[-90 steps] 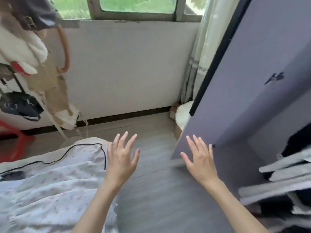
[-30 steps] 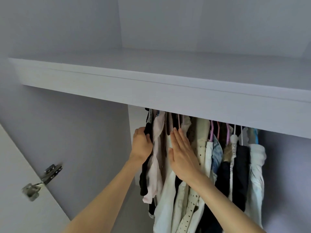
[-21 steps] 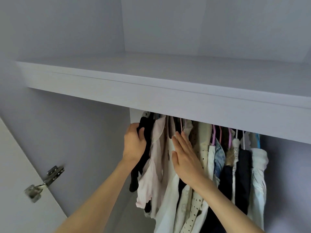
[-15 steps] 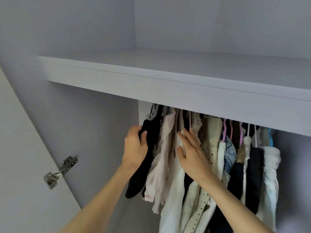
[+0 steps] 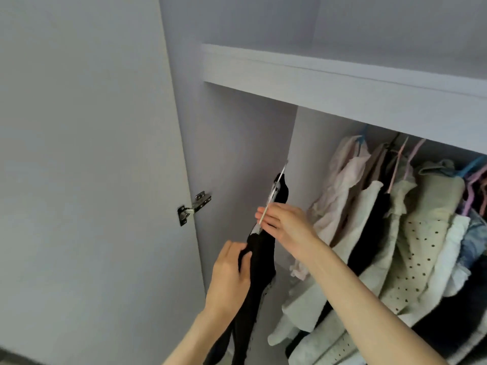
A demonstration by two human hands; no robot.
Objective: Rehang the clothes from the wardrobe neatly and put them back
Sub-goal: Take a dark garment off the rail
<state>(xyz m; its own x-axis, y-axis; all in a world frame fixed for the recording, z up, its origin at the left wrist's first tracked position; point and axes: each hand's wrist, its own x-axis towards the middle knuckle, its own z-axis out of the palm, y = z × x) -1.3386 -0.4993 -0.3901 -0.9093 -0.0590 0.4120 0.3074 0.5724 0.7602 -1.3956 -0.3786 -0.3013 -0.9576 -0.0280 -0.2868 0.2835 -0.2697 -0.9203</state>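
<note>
A black garment (image 5: 261, 262) on a thin white hanger (image 5: 274, 192) is out of the wardrobe, held in front of its left side. My left hand (image 5: 230, 275) grips the black fabric just below the hanger. My right hand (image 5: 283, 226) holds the hanger's lower part with fingers stretched along it. To the right, several garments (image 5: 390, 233) in pale pink, cream, dotted white and black hang from pink and blue hangers beneath the shelf (image 5: 342, 93).
The open wardrobe door (image 5: 87, 180) fills the left side, with a metal hinge (image 5: 193, 206) on its inner edge. The wardrobe's inner side wall (image 5: 242, 154) stands behind the black garment. The rail itself is hidden behind the shelf.
The black garment has come off the rail and moved left, away from the other clothes. My right hand left the hanging clothes and took hold of the hanger. The view swung left.
</note>
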